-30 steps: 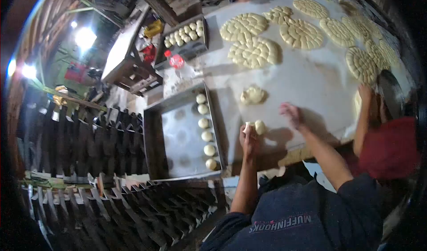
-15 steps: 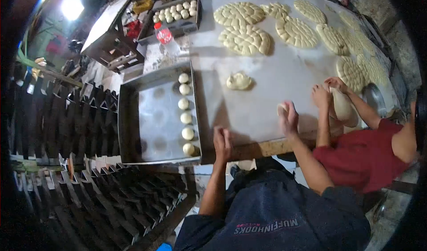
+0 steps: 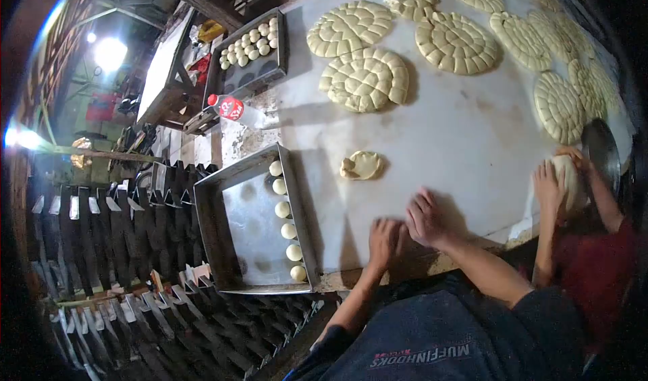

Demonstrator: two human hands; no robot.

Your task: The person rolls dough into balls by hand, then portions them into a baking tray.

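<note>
My left hand (image 3: 387, 241) is at the table's near edge, its fingers curled; whatever it may hold is hidden. Close to its right, my right hand (image 3: 424, 219) is also curled, palm down, with its contents out of sight. A small flattened dough piece (image 3: 365, 166) with a folded lump on one side lies beyond both hands on the pale tabletop (image 3: 466, 151). To the left, a metal tray (image 3: 256, 229) holds a single row of several round dough balls (image 3: 289, 231) along its right side.
Large segmented dough rounds (image 3: 364, 79) lie across the far table. A second tray (image 3: 246, 77) of dough balls and a red-capped bottle (image 3: 233, 108) are at the upper left. At the right, a co-worker's hands (image 3: 552, 182) touch a dough mass (image 3: 569, 175). Dark racks (image 3: 128, 232) stand left.
My hands have come close together, my right hand moving left. The dough piece that showed in my right hand is no longer visible. The view has shifted, and the co-worker's hands appear farther right.
</note>
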